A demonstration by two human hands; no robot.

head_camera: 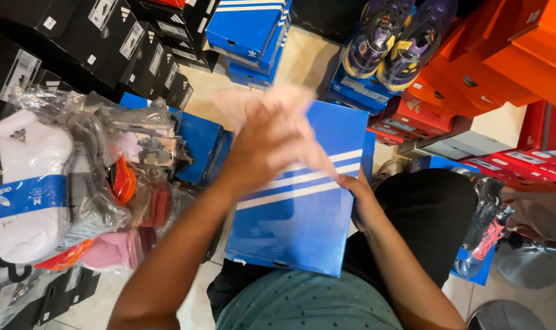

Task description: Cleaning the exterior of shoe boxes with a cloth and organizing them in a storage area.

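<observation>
A blue shoebox (pixel 302 208) with white stripes rests on the person's lap, above a green shirt (pixel 308 305) and dark trousers (pixel 430 214). The left hand (pixel 262 143) is blurred over the box's far edge, fingers closed on a pale pink sheet (pixel 278 101), perhaps tissue paper. The right hand (pixel 357 189) lies against the box's right edge; I cannot tell how its fingers are set. The floor is pale tile (pixel 308 58), crowded all round with stock: black boxes (pixel 107 43) at upper left, more blue boxes (pixel 247 30) ahead, orange boxes (pixel 510 55) at right. A purple pair of shoes (pixel 394 43) sits on a blue stack. At left lie bagged socks (pixel 27 183), white on top.
</observation>
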